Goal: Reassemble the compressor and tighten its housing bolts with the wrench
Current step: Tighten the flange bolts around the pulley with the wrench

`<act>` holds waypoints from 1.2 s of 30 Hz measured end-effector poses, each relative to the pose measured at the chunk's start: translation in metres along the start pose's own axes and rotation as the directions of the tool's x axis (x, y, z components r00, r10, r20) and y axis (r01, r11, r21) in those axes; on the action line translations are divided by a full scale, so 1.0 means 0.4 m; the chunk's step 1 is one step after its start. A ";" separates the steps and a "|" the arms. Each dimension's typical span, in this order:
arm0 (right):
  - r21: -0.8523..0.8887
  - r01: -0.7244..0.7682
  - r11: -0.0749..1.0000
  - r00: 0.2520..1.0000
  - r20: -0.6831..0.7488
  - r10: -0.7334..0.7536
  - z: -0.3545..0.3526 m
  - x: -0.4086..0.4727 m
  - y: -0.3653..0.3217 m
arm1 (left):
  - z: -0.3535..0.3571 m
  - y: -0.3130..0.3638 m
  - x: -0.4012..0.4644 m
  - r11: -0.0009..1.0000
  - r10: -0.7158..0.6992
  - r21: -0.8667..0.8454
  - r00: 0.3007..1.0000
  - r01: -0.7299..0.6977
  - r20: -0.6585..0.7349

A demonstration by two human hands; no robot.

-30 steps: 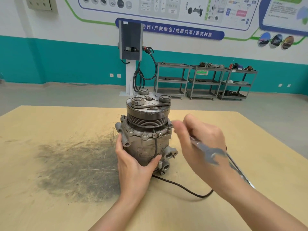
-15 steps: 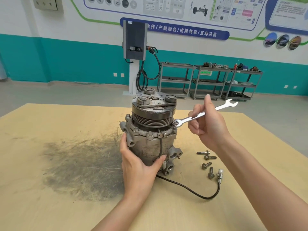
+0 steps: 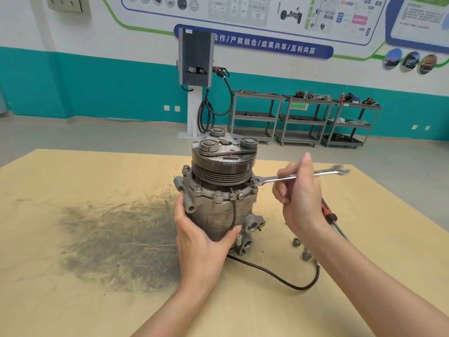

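Head view: the right forearm crosses over the loose parts on the pale wooden counter (image 3: pixel 73 300), so only two small steel bolts (image 3: pixel 301 248) show just beside it, and the red-and-black-handled screwdriver (image 3: pixel 329 215) is cut off behind the right wrist. The label on the grey cast-metal compressor with its black grooved pulley (image 3: pixel 223 190) is too worn to read. The compressor stands upright near the middle of the counter, pulley end up, with a thin black cable (image 3: pixel 279 278) trailing from its base toward the right forearm. A dark sooty smudge (image 3: pixel 116 244) spreads over the counter to its left. Beyond the counter stand a grey wall charger with a coiled hose (image 3: pixel 195 59) and grey metal shelf carts (image 3: pixel 303 117) along the teal-and-white wall. The left hand (image 3: pixel 201 242) wraps round the lower housing, thumb on the front, fingers behind and hidden. The right hand (image 3: pixel 300 198) pinches the shaft of the silver open-ended wrench (image 3: pixel 291 177), whose near jaw sits on a housing bolt (image 3: pixel 255 181) at the compressor's right rim, the far end jutting out level to the right.
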State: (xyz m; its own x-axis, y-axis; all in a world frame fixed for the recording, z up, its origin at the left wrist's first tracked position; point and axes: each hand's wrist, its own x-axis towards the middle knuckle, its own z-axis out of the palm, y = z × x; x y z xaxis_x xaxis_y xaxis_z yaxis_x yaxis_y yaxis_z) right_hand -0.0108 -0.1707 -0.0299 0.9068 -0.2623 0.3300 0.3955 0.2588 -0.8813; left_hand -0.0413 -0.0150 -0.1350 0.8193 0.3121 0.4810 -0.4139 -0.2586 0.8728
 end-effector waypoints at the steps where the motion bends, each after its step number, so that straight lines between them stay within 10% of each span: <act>1: -0.091 0.130 0.987 0.990 -0.036 -0.134 0.002 -0.026 0.003 | 0.001 0.000 0.000 1.000 0.005 0.005 1.000 -0.005 -0.003; 4: -0.431 0.530 0.731 0.838 0.136 -0.528 0.020 -0.094 -0.002 | 0.000 0.000 0.000 1.000 -0.001 0.011 1.000 0.001 -0.005; 6: -0.641 0.716 0.278 0.626 0.412 -0.662 0.039 -0.119 -0.014 | -0.004 0.000 0.000 1.000 -0.006 0.003 1.000 0.006 0.002; 8: -0.710 0.694 -0.122 0.497 0.594 -0.632 0.061 -0.129 -0.030 | -0.005 0.002 0.000 1.000 -0.013 -0.018 1.000 0.013 0.022; 10: -0.747 0.622 -0.235 0.516 0.617 -0.595 0.075 -0.135 -0.047 | -0.005 0.004 0.000 0.999 -0.022 -0.039 0.999 0.024 0.032; 13: -0.733 0.673 -0.096 0.574 0.600 -0.557 0.064 -0.143 -0.067 | -0.004 0.003 0.001 0.999 -0.034 -0.034 0.999 0.034 0.016; 16: -0.621 0.697 0.358 0.696 0.464 -0.548 0.032 -0.138 -0.096 | -0.002 -0.007 0.001 1.000 0.001 0.007 1.000 -0.001 0.000; 21: -0.279 0.193 0.941 0.977 0.145 -0.157 -0.011 -0.052 -0.103 | 0.003 -0.012 0.001 1.000 0.008 -0.003 1.000 -0.008 0.000; 25: -0.042 -0.154 0.987 0.974 0.160 0.159 -0.019 0.010 -0.068 | 0.003 -0.011 0.002 1.000 0.008 -0.003 1.000 -0.008 -0.001; 36: 0.007 -0.460 0.888 0.862 0.245 0.444 0.008 0.079 -0.059 | -0.003 -0.004 0.000 1.000 -0.005 -0.007 1.000 0.006 0.009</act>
State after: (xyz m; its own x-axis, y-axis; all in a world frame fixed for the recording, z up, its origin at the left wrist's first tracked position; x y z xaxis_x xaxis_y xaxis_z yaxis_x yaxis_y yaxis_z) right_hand 0.0091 -0.1824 0.0025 0.9928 0.1170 -0.0239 -0.0645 0.3569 -0.9319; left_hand -0.0412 -0.0137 -0.1365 0.8250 0.3055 0.4755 -0.4121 -0.2507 0.8760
